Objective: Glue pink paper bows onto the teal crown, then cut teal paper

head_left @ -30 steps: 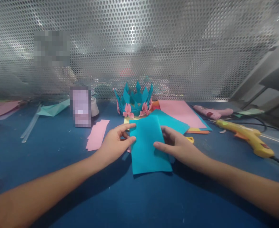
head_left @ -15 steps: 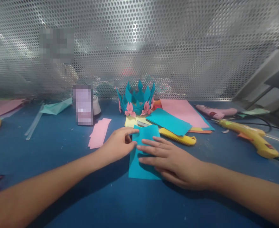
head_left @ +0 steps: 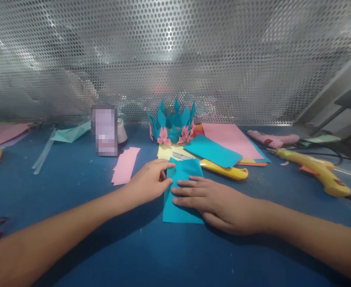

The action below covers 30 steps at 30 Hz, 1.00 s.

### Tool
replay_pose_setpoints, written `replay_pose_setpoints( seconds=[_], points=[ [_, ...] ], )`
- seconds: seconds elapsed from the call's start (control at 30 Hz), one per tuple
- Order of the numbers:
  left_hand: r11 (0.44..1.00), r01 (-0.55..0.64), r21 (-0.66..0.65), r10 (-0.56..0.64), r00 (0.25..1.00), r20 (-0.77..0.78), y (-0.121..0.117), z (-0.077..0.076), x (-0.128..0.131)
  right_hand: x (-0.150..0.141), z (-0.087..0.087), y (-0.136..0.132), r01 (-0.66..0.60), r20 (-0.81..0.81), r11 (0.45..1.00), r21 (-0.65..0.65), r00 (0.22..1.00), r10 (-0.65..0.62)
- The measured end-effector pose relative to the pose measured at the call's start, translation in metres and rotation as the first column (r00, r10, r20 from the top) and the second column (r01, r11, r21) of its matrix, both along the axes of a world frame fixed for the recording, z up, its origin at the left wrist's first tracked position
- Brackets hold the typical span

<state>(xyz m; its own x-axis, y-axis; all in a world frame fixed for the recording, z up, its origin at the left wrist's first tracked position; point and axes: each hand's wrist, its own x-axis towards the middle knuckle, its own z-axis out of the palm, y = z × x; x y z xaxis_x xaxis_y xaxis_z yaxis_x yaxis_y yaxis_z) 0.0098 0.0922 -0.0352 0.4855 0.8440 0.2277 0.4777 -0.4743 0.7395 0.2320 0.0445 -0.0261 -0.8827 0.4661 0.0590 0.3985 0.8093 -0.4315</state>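
On the blue tabletop (head_left: 112, 255), turquoise paper (head_left: 175, 213) is laid flat, its right part covered by the right hand (head_left: 220, 203), which is held open, palm down. Its left edge is touched by the left hand's (head_left: 148, 179) thumb and forefinger; whether it is gripped cannot be told. Just beyond, 1 yellow cutter (head_left: 226, 170) is placed near 1 paper crown (head_left: 172, 137).

Head view; forward and downward
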Motion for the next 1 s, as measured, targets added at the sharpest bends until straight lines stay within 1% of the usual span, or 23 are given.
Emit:
replay_pose_setpoints(
  seconds=[0.13,0.33,0.5,0.7,0.77,0.83,0.9,1.0],
  points=[
    [1.000,0.001,-0.011,-0.001,1.000,0.008,0.000,0.001,0.000,0.001,-0.001,0.000,-0.009,-0.013,1.000,-0.001,1.000,0.009],
    [0.999,0.019,0.040,-0.017,0.998,-0.053,-0.001,0.004,-0.001,0.001,-0.001,0.001,-0.014,0.046,1.000,0.016,0.999,0.013],
    [1.000,-0.001,-0.003,0.001,0.996,-0.095,-0.003,0.007,-0.001,0.000,0.000,0.002,-0.014,0.017,1.000,0.001,1.000,0.014],
    [0.999,-0.033,-0.009,0.032,0.994,-0.102,-0.004,0.010,0.000,-0.001,0.001,0.001,-0.005,0.051,1.000,-0.006,0.999,0.006],
    [1.000,-0.012,-0.009,0.010,0.992,-0.128,-0.003,0.011,-0.001,0.000,0.002,0.000,0.000,0.041,1.000,-0.014,0.999,0.000],
    [1.000,0.026,0.013,-0.023,0.982,-0.185,-0.003,0.011,-0.001,0.000,0.002,0.000,0.004,0.031,1.000,-0.018,1.000,-0.004],
    [0.993,0.083,0.081,-0.060,0.965,-0.256,-0.003,0.012,-0.002,0.001,0.001,0.000,-0.004,0.034,1.000,-0.009,0.999,0.004],
    [0.959,0.204,0.199,-0.122,0.925,-0.361,-0.003,0.014,-0.003,0.001,0.001,0.001,-0.024,0.080,1.000,0.014,0.997,0.023]
  ],
)
